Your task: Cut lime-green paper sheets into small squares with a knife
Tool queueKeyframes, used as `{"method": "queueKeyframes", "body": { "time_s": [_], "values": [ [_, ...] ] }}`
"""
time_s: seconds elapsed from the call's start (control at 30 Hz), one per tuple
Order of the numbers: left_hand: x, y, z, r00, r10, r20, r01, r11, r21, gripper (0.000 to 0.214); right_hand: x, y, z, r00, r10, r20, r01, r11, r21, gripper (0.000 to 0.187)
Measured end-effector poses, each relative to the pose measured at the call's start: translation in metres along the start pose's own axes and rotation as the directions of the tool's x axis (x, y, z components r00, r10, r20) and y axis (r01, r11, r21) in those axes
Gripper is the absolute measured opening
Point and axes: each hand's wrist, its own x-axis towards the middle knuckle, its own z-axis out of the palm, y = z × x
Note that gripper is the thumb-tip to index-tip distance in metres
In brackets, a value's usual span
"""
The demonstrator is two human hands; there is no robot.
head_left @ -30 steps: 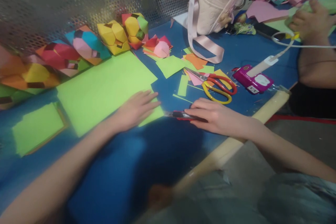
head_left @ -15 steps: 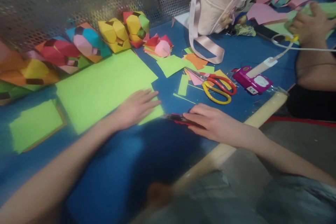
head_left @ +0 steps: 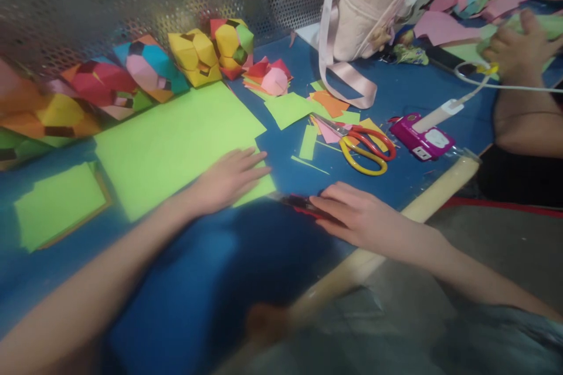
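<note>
My left hand (head_left: 231,177) lies flat, fingers stretched, on a large sheet of bright green paper (head_left: 176,135). A smaller green piece (head_left: 256,192) shows under its fingers. At the right, my right hand (head_left: 354,211) is closed around a slim dark-and-red tool that looks like a utility knife (head_left: 301,202). Its blurred tip points left, close to the corner of the small green piece; whether they touch I cannot tell. Beyond my right hand lie scissors (head_left: 367,151) with one red and one yellow handle, among paper scraps (head_left: 308,142).
Folded paper ornaments (head_left: 193,57) line the perforated metal panel. A green paper stack (head_left: 57,205) lies left. A purple power adapter (head_left: 422,136), a pale backpack (head_left: 369,12) and another person's hand (head_left: 519,47) are to the right. A tape-wrapped table edge (head_left: 417,205) runs diagonally.
My right hand and the utility knife have shifted slightly right and down. My left hand stays in place on the paper. The camera view has moved a little.
</note>
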Motion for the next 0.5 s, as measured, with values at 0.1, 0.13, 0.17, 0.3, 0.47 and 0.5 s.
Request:
{"method": "queueKeyframes", "body": {
  "time_s": [0.1,0.13,0.17,0.3,0.47,0.5],
  "values": [
    [0.0,0.0,0.0,1.0,-0.006,-0.003,0.006,1.0,-0.014,0.045,0.0,-0.009,0.005,0.997,0.004,-0.082,-0.01,0.998,-0.067,0.028],
    [0.0,0.0,0.0,1.0,-0.008,-0.006,0.008,1.0,-0.012,0.045,0.0,-0.011,0.007,0.994,0.005,-0.109,-0.013,0.997,-0.076,0.027],
    [0.0,0.0,0.001,1.0,-0.008,-0.007,0.008,1.0,-0.009,0.045,-0.001,-0.013,0.008,0.992,0.003,-0.129,-0.013,0.997,-0.076,0.027],
    [0.0,-0.001,0.002,1.0,-0.001,-0.002,0.001,1.0,-0.001,0.046,-0.001,-0.017,0.012,0.99,0.008,-0.139,-0.013,0.999,-0.035,0.026],
    [0.0,0.0,0.002,1.0,0.002,-0.001,-0.002,1.0,0.006,0.046,0.001,-0.018,0.014,0.99,0.037,-0.137,-0.034,0.999,0.026,0.025],
    [0.0,0.0,0.002,1.0,0.005,-0.002,-0.005,1.0,0.009,0.046,0.002,-0.019,0.014,0.99,0.035,-0.135,-0.031,0.999,0.033,0.025]
  ]
}}
